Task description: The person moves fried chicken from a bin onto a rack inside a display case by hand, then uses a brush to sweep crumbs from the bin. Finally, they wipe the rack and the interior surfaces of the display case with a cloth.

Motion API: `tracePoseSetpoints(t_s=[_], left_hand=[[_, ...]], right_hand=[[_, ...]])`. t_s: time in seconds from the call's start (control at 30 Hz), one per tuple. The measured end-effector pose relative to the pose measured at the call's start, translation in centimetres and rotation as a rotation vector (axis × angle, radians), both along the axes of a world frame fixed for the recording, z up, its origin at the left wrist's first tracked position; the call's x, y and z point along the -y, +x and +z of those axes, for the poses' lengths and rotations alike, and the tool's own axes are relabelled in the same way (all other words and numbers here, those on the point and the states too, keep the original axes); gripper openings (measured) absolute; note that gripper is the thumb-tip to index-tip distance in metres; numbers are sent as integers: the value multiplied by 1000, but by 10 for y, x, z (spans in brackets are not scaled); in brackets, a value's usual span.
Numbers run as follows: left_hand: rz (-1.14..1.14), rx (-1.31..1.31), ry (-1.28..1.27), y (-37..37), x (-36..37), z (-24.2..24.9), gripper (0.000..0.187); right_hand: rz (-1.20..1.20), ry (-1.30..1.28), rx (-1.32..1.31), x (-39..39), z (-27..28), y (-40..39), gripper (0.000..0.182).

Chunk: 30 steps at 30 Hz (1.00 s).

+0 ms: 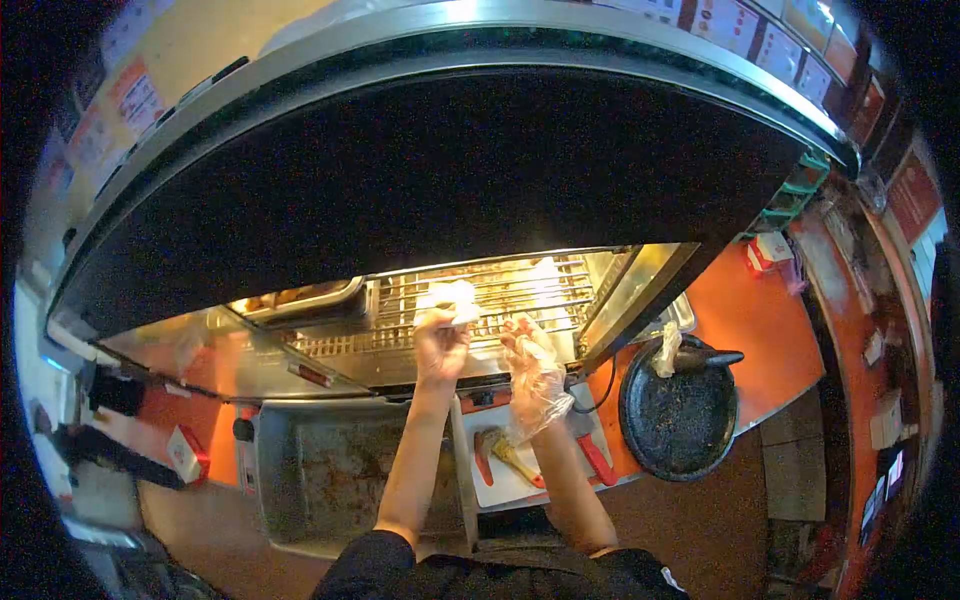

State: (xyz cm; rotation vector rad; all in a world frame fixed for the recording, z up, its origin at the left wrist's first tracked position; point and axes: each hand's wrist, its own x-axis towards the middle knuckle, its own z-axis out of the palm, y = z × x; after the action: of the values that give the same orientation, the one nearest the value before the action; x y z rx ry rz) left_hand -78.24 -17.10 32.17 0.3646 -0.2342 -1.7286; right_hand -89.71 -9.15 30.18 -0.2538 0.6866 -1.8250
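Note:
In front of the lit warming cabinet, my left hand point(441, 345) is closed on a bright white item point(452, 301), perhaps paper or a wrapper; the glare hides its details. Close to its right, my right hand point(530, 358) wears a loose clear plastic glove. Its fingers are curled upward and partly apart, and whether anything lies in them is unclear. Both hands are before the cabinet's wire rack point(500, 290). A metal tray point(320, 300) with food sits inside at the left.
Below the hands lie a white cutting board point(500, 487) with red-handled tools and a large metal pan point(350, 470). A round black pan point(680, 420) stands at the right on the orange counter point(780, 345). The dark cabinet hood point(430, 170) overhangs the hands.

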Motion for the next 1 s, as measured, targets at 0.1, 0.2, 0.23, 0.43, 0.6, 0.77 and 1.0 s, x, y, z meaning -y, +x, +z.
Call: tracePoseSetpoints(t_s=[0.1,0.2,0.23,0.43,0.6,0.77,1.0], left_hand=[[-23,-120,-34,5,6,-24,17],[-86,-117,-82,6,2,-19,14],[-55,-49,-38,3,2,-16,10],[20,18,7,-1,-5,-4,9],[-40,-54,15,2,5,-22,11],[45,-13,-16,-3,2,-18,10],[40,21,47,1,20,-55,11]], right_hand=[[-10,-19,-92,1,-7,3,42],[16,-9,-182,4,-8,3,41],[35,-9,-101,6,-6,4,41],[67,-10,-311,2,-2,12,47],[156,-2,-262,-3,11,8,47],[172,-54,-292,-5,10,7,41],[343,-174,-72,2,-10,-1,38]])
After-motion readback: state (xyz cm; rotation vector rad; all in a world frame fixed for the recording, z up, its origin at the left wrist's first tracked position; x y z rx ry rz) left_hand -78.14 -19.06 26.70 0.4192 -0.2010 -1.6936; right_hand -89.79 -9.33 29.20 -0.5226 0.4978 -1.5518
